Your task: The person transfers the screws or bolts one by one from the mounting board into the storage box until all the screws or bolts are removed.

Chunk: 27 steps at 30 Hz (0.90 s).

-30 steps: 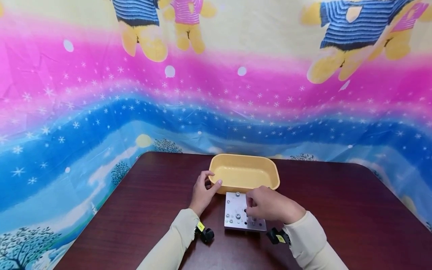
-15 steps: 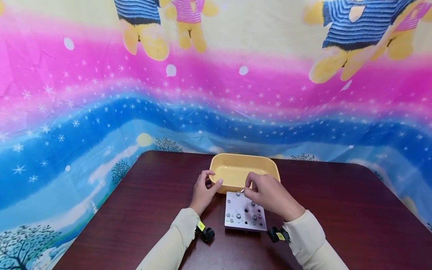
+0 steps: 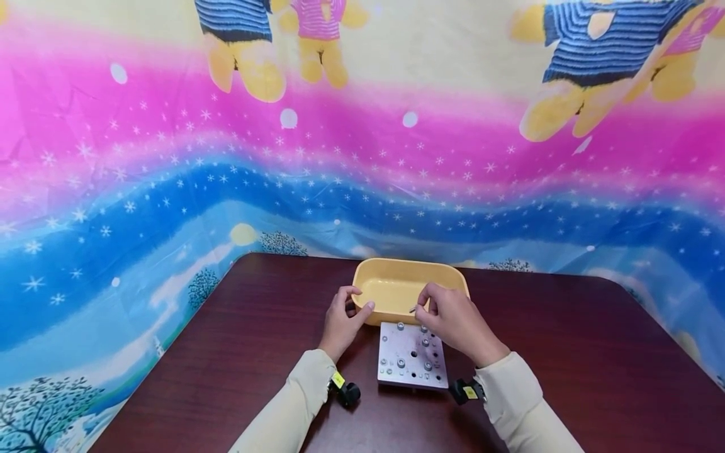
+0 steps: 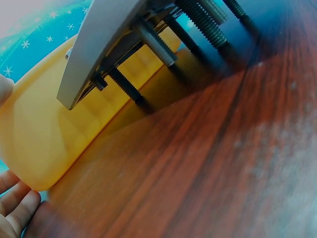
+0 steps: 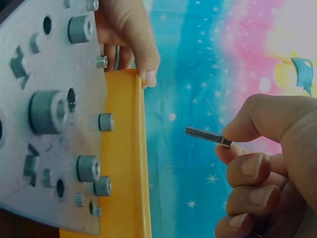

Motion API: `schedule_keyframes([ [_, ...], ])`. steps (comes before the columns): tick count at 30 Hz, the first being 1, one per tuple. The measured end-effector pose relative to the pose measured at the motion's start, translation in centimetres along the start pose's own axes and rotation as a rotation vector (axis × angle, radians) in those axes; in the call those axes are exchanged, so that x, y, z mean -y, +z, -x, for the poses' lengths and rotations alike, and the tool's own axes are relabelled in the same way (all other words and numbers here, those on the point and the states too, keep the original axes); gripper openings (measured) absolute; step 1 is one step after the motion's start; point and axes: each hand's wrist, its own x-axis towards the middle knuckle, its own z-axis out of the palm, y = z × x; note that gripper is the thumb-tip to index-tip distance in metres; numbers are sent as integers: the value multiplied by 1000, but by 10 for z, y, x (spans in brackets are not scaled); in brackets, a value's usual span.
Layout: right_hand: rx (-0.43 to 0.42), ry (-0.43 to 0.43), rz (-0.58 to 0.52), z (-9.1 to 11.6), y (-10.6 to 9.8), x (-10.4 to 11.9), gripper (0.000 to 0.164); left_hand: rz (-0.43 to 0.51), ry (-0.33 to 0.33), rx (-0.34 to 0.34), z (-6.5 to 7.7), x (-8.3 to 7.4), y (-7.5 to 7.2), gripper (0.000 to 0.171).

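Note:
In the head view my left hand (image 3: 340,324) grips the left end of a yellow plastic tub (image 3: 370,316), its thumb at the near rim. My right hand (image 3: 455,321) pinches a small threaded screw (image 5: 205,135) between thumb and index finger; the other fingers are curled in the right wrist view. The screw (image 3: 412,309) overlaps the tub's near side in the head view. Just in front of the tub is a metal plate (image 3: 399,349) bearing several socket-head screws (image 5: 48,113) and holes. Threaded shanks (image 4: 124,84) stick out beneath the plate, above the tabletop.
A dark red-brown table (image 3: 272,314) carries the tub and plate. Behind it hangs a printed cloth (image 3: 340,157) with bears and snowflakes. Black wrist cameras (image 3: 348,394) sit at both cuffs, on either side of the plate.
My right hand has risen from the right part of the plate and moved back toward the tub, with the screw now showing in its fingertips. The left hand stays on the tub.

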Motion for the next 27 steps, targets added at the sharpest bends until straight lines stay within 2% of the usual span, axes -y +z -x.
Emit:
schedule_keyframes([
  [10, -8, 56, -55, -2, 9, -12, 6, 1, -4, 5, 2, 0, 0, 41],
  [20, -64, 52, -89, -7, 11, -27, 6, -10, 0, -6, -1, -2, 0, 41],
  [27, -50, 90, -136, -10, 14, -37, 8, -12, -19, 1, 2, -2, -1, 42],
])
